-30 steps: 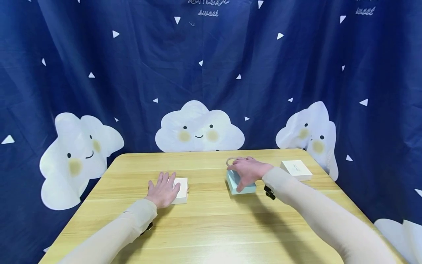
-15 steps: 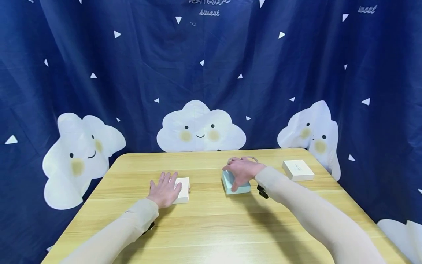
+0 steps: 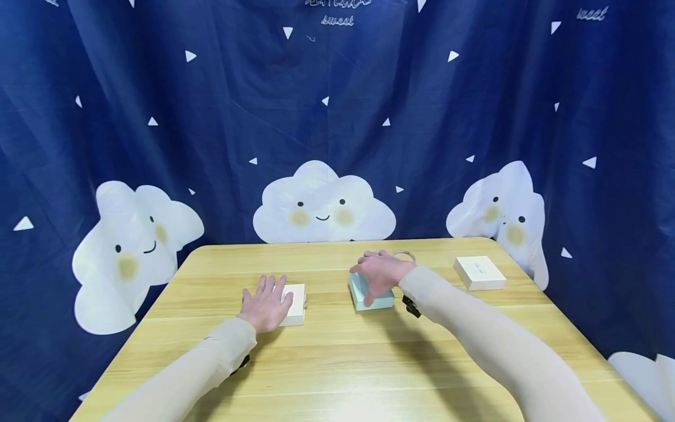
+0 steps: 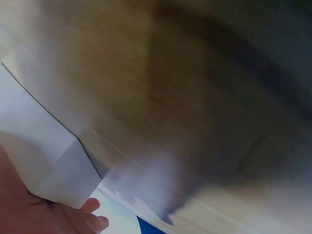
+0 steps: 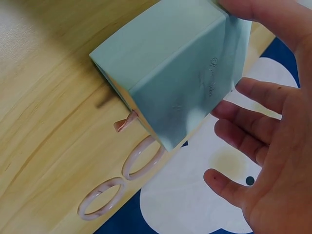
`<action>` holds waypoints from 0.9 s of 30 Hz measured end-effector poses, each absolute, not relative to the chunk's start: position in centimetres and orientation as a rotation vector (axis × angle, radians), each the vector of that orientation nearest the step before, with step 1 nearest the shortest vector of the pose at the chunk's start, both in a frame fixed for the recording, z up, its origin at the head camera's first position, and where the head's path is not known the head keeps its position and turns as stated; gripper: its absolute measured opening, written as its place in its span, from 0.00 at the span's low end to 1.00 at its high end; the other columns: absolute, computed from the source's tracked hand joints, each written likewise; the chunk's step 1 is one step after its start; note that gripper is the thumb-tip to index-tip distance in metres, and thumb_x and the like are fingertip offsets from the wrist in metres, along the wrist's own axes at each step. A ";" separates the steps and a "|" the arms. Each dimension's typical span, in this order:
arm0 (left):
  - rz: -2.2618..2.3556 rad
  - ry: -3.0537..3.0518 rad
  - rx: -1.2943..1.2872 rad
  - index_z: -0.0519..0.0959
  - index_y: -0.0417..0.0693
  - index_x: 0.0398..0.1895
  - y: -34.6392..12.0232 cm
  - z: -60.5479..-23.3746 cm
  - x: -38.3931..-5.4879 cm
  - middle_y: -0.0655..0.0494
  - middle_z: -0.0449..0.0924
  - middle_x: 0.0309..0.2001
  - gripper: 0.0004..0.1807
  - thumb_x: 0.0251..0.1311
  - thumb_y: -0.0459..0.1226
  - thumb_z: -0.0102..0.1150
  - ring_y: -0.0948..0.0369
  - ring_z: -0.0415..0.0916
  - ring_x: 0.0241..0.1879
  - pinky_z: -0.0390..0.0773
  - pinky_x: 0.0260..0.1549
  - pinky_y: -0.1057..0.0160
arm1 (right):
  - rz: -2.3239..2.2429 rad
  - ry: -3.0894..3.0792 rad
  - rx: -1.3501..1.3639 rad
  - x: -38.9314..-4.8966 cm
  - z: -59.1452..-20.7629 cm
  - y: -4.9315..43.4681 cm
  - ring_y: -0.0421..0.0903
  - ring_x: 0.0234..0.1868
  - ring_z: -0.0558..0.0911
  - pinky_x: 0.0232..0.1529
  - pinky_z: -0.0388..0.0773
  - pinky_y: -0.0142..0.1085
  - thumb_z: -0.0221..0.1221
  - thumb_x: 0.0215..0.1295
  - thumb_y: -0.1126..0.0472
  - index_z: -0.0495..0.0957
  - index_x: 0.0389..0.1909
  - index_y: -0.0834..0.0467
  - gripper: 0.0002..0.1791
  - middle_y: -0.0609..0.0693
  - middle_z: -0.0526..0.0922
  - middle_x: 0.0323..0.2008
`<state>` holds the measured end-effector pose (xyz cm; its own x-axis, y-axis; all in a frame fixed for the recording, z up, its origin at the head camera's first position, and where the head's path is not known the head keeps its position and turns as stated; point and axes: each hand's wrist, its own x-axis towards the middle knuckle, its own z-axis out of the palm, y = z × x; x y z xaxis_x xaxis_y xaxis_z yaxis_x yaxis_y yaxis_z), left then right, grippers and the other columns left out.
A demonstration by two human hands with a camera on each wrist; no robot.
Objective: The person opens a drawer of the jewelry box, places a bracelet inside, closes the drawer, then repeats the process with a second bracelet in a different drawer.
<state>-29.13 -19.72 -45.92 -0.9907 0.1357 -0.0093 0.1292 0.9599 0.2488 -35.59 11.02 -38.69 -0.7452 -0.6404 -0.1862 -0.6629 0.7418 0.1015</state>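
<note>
My left hand [image 3: 265,305] rests with straight, spread fingers on a small white box [image 3: 296,305], which has a small tab on its right side. In the left wrist view the white box [image 4: 44,122] shows beside my palm. Over on the right, my right hand [image 3: 381,274] grips a light-blue box [image 3: 358,290], thumb on the near side and fingers across the far side. The right wrist view shows the blue box [image 5: 180,80] with a pinkish ribbon tab [image 5: 126,121] sticking out. Two pale pink bangles lie by it, one nearer the box [image 5: 127,165] and one farther bangle [image 5: 83,207].
Another white box [image 3: 481,271] sits at the back right of the wooden table [image 3: 327,363]. A dark blue curtain [image 3: 327,129] printed with clouds hangs behind the table's far edge.
My right hand has moved the light-blue box leftward, and more of a bangle shows behind the wrist. My left hand stays on its white box. The head view has shifted slightly.
</note>
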 end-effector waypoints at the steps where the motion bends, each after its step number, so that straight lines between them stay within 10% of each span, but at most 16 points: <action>1: 0.389 3.081 0.208 0.50 0.49 0.81 -19.7 -45.9 -29.1 0.37 0.49 0.79 0.37 0.77 0.58 0.27 0.38 0.38 0.79 0.38 0.65 0.20 | 0.252 2.803 -1.053 -35.6 -38.8 10.9 0.49 0.62 0.72 0.61 0.69 0.53 0.76 0.41 0.35 0.73 0.69 0.45 0.50 0.46 0.79 0.60; 27: 0.410 3.090 0.210 0.51 0.49 0.81 -19.6 -46.0 -29.0 0.37 0.49 0.79 0.36 0.77 0.57 0.29 0.38 0.38 0.79 0.39 0.64 0.20 | 0.358 2.814 -1.040 -35.6 -39.8 9.3 0.51 0.62 0.74 0.67 0.66 0.58 0.72 0.42 0.30 0.73 0.69 0.42 0.49 0.46 0.79 0.59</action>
<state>-28.99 -19.64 -45.97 -0.9909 0.1349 0.0006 0.1304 0.9566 0.2607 -35.64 9.33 -39.75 -0.7566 -0.6247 -0.1931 -0.6531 0.7360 0.1783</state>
